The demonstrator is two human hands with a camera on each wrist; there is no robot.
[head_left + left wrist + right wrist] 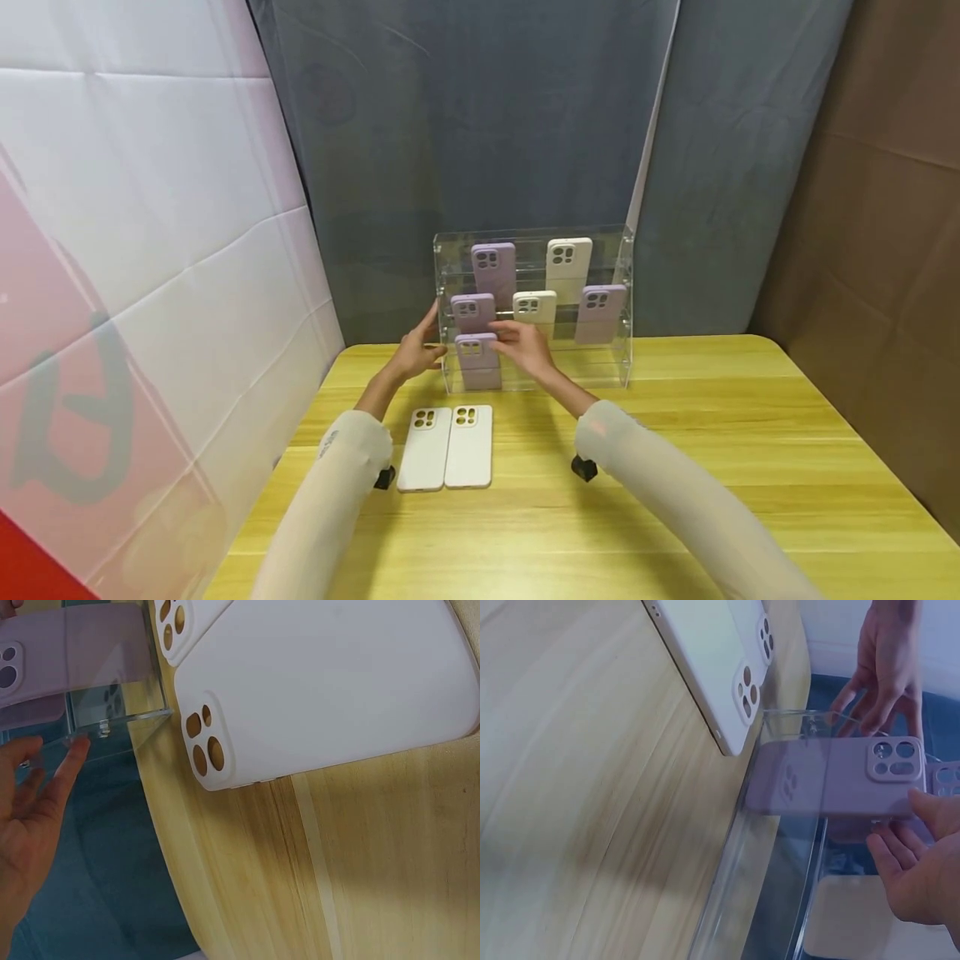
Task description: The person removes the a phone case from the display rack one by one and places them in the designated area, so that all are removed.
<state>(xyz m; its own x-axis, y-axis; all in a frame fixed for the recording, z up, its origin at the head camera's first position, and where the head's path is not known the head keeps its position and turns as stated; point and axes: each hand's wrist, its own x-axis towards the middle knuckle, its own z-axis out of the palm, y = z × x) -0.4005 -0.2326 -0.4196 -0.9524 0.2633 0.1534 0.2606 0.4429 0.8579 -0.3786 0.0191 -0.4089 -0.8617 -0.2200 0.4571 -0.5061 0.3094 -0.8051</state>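
A clear acrylic display rack [551, 367] holds purple and cream phone cases in tiers. In its lowest tier, at the left end, leans a purple phone case [478, 363]. My right hand [527, 350] pinches this case at its upper right edge; in the right wrist view the thumb lies at the camera-cutout end and the other fingers curl below. My left hand [414, 352] touches the left side of the rack, and its fingers [69, 766] reach out to the clear side panel. Two white phone cases [468, 450] lie side by side on the table in front.
Higher tiers hold two purple cases [495, 271] at the left and another purple case [600, 312] at the right. Two cream cases [567, 267] stand among them. The wooden table [675, 500] meets a grey curtain [525, 125] behind.
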